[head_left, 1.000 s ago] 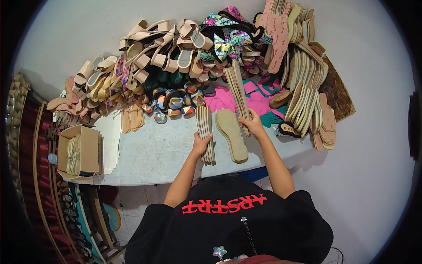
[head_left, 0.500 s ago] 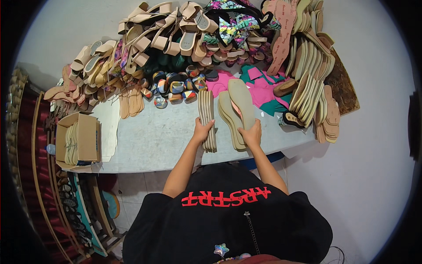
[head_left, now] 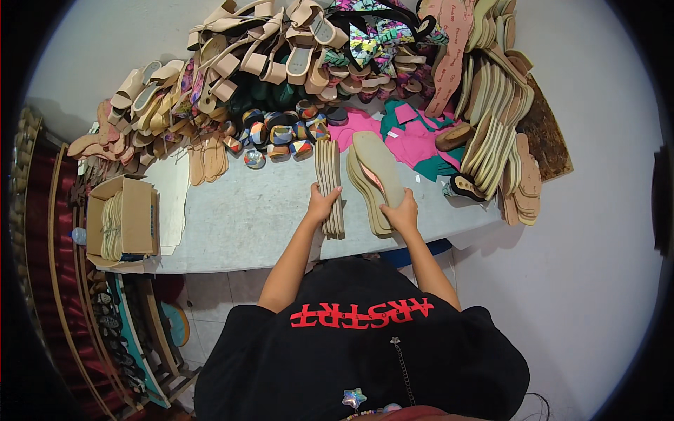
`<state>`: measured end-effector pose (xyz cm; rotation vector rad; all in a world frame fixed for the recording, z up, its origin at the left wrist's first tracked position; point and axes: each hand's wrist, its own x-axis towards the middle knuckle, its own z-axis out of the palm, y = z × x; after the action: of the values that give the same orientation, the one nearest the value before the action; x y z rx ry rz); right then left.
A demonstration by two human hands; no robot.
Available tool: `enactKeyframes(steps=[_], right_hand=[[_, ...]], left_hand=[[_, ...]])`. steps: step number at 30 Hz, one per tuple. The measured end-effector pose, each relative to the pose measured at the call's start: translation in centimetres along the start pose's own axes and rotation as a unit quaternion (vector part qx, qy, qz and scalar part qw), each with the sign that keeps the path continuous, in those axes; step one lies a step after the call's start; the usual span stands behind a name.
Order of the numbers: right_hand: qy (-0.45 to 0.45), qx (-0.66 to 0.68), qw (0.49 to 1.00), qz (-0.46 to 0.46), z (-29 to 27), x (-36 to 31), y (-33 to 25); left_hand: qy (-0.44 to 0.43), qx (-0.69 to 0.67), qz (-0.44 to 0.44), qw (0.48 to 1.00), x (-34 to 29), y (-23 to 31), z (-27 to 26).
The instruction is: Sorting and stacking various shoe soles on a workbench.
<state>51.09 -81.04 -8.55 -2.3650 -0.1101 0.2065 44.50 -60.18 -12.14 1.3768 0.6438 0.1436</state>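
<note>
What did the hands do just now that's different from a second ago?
The right hand brought its soles nearer the person and turned them from on edge to flatter, over the pile. I can't tell if they're touching it. Neither hand let go. The left hand still holds its bundle on edge, and the box stayed put.

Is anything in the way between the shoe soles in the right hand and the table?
Yes: the lower soles lie on the table, poking out on the left from under the top soles in the right hand.
</note>
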Motion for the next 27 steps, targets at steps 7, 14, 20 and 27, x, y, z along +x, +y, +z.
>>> enactKeyframes(steps=[7,14,20,27], right_hand=[[0.030,-0.009,0.998,-0.050,-0.8,-0.7,1.8],[-0.084,0.292,0.952,0.033,-1.9,-0.2,2.4],[-0.279,0.563,0.769,0.115,-2.4,-0.6,0.1],[-0.326,0.506,0.795,0.078,0.0,-0.8,-2.6]], left_hand=[[-0.002,0.000,0.007,1.000,1.0,-1.7,-0.3],[-0.001,0.003,0.009,1.000,0.5,-1.1,-0.2],[0.002,0.001,0.004,1.000,0.5,-1.1,-0.3],[0.003,-0.055,-0.001,0.998,-0.8,-0.1,-1.3]])
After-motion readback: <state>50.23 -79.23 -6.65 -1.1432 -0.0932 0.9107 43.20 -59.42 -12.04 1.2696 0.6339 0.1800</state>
